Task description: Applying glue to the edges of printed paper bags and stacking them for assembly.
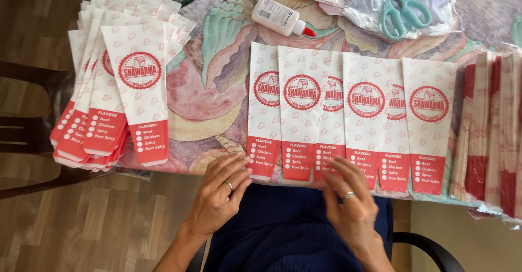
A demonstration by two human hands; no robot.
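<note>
Down at the near edge of the worktop (pixel 217 95), covered by a floral cloth, six flat white-and-red paper bags (pixel 348 120) lay side by side in an overlapping row, red ends toward the person. The left hand (pixel 220 193) rested with its fingers (pixel 239 163) loosely spread, tips touching the red bottom edge of the leftmost bag (pixel 264 111); it gripped nothing. The right hand (pixel 350 204) hovered just below the middle bags, fingers (pixel 340 169) slightly spread and blurred, near the red ends, and whether they touched the paper could not be told. A fanned stack of the same bags (pixel 117 82) lay at the left, and another pile (pixel 492 136) on edge at the right. Behind the row lay a white glue bottle (pixel 280 16) with a red tip on its side, and teal-handled scissors (pixel 402 8) on clear plastic wrap (pixel 361 3). All the bags lay flat, contents not visible.
</note>
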